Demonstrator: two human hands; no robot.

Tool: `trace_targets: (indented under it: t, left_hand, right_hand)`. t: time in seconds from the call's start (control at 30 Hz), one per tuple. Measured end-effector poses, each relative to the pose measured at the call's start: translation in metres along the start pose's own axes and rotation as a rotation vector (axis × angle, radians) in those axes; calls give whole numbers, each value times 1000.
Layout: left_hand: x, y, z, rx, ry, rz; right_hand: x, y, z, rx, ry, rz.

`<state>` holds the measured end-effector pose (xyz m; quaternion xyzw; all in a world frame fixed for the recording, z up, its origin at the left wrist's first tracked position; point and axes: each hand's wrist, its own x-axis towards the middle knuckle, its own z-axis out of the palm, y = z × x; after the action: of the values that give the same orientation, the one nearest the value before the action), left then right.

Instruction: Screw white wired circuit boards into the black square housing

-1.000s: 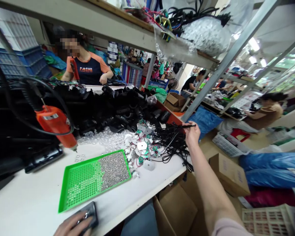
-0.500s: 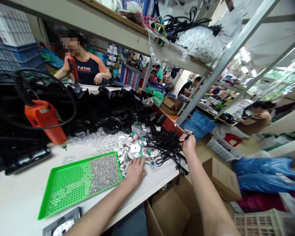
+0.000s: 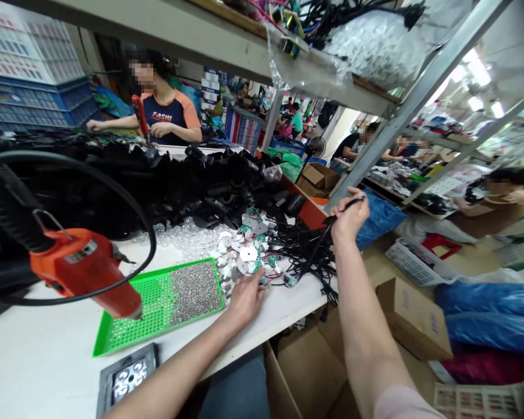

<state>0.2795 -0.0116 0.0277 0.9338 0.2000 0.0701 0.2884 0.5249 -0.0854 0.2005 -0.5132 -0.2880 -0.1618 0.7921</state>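
Observation:
My right hand [image 3: 348, 220] is raised above the table's right end, pinched on a thin black cable [image 3: 327, 228] drawn up out of a tangled heap of black cables [image 3: 303, 253]. My left hand [image 3: 245, 295] rests on the white table [image 3: 48, 361], fingers curled onto small white and green circuit parts [image 3: 248, 256] beside the heap. What the left fingers hold is hidden. A green perforated tray [image 3: 157, 308] with tiny silver screws lies left of that hand.
An orange electric screwdriver [image 3: 85, 276] hangs on a black cord over the tray. A grey square lamp housing [image 3: 128, 378] lies at the near edge. Black plastic parts [image 3: 157, 180] pile at the back. Cardboard boxes [image 3: 413, 317] stand below right. A person [image 3: 166, 116] works opposite.
My right hand has lifted up and to the right, pulling one black cable out of the heap. The left hand has stayed on the circuit parts. The view has shifted, bringing the screwdriver closer.

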Motion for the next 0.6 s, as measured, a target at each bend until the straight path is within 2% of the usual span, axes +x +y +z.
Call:
trace_targets:
  t: [0.1, 0.23, 0.33, 0.4, 0.47, 0.53, 0.6]
  left_hand:
    - [-4, -4, 2, -35, -18, 18]
    - [-13, -4, -2, -160, -4, 62]
    - [-25, -4, -10, -315, 16, 89]
    - [-36, -4, -16, -401, 20, 66]
    - [-50, -6, -22, -563, -27, 15]
    - [-67, -7, -31, -773, -118, -46]
    - [-88, -7, -44, -967, -210, -111]
  right_hand:
    - [-7, -45, 11, 87, 32, -160]
    - [-8, -108, 34, 146, -81, -298]
    - [-3, -133, 50, 149, -116, -356]
    - [1, -134, 52, 126, -106, -361]
    - [1, -122, 46, 72, -104, -304]
    - [-7, -97, 35, -19, -143, -195]
    - [-27, -64, 21, -166, -247, -68]
